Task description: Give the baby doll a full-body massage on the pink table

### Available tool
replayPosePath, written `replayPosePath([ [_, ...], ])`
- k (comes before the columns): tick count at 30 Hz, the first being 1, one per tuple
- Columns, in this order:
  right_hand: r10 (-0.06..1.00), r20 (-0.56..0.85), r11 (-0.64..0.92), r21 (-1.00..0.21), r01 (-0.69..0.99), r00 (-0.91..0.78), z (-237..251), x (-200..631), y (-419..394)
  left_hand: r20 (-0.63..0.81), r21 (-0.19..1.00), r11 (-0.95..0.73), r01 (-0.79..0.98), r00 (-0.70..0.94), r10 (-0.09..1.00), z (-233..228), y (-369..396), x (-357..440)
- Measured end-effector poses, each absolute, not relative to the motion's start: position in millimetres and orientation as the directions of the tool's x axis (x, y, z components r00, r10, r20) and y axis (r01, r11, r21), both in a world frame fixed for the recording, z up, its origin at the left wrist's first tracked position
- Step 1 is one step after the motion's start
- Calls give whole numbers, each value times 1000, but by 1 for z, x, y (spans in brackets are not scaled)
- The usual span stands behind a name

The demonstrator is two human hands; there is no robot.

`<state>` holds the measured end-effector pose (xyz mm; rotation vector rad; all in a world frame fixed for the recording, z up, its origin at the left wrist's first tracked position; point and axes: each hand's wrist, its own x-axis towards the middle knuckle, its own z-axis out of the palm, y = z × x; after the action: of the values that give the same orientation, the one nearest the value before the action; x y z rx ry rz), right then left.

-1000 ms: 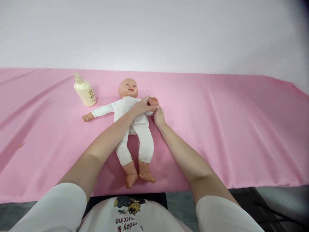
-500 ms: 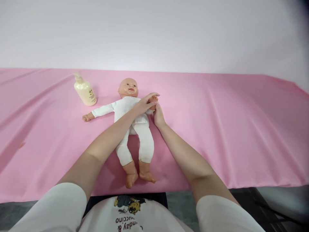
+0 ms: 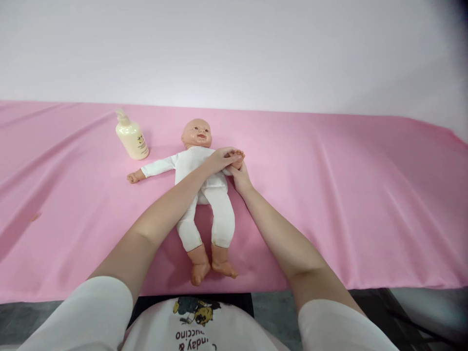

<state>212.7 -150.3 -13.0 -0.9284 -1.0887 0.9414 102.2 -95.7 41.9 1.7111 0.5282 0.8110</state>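
A baby doll in a white suit lies on its back on the pink cloth, head away from me, feet at the near edge. My left hand reaches across the doll's chest and lies over the doll's small hand on its right-side arm. From below, my right hand holds that same arm near the wrist. The doll's other arm stretches out to the left, free.
A cream pump bottle stands upright left of the doll's head. The pink cloth covers the whole table and hangs over the near edge. A plain white wall lies behind. Dark floor shows below the table edge.
My left fingers lifted off the doll's hand half a second ago and now lie closed over it again. The view shifted slightly; the doll and bottle stay in place.
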Motion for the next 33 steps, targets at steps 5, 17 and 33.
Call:
replayPosePath([
  [5,925,337,354,-933,-74,176,-11,214,-147,210,941,-335,44,700,683,51,-105,95],
  [17,950,233,267,-951,-157,207,-14,212,-151,299,889,-453,62,670,679,57,-106,95],
  [33,866,353,404,-911,-80,355,-13,212,-150,263,924,-382,9,710,654,55,-107,97],
])
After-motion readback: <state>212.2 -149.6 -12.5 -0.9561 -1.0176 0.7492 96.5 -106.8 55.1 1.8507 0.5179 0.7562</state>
